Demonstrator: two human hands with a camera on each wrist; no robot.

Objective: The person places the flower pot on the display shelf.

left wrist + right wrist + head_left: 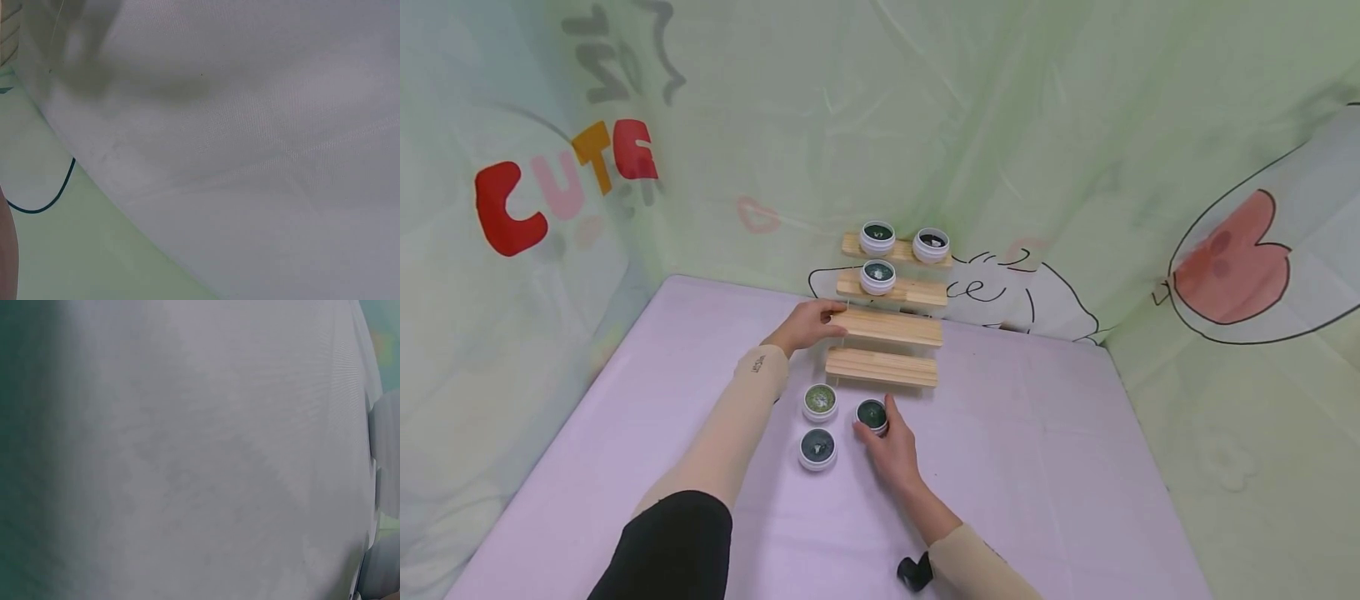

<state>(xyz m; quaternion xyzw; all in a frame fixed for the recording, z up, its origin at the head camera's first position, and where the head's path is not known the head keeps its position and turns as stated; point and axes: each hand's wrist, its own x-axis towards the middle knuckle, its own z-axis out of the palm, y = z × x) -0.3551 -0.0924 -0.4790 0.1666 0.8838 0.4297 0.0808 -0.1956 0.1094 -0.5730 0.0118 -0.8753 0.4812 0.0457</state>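
In the head view, my left hand (pixel 807 326) holds the left end of a tiered wooden display stand (pixel 887 327), at its second step from the front. My right hand (pixel 896 454) grips a small round white jar (pixel 872 412) with a dark green top, thumb and fingers on opposite sides, in front of the lowest step. Left of it are a jar with a lighter green top (pixel 820 399) and another with a dark top (pixel 817 447). On the stand's upper steps sit three more jars, two on the top step and one jar (pixel 877 276) below.
A pale purple cloth (pixel 1037 467) covers the table. Printed curtains (pixel 1000 108) hang behind and at both sides, close behind the stand. A black object (pixel 914 573) lies by the right forearm. White jar sides (pixel 386 434) show at the right wrist view's edge.
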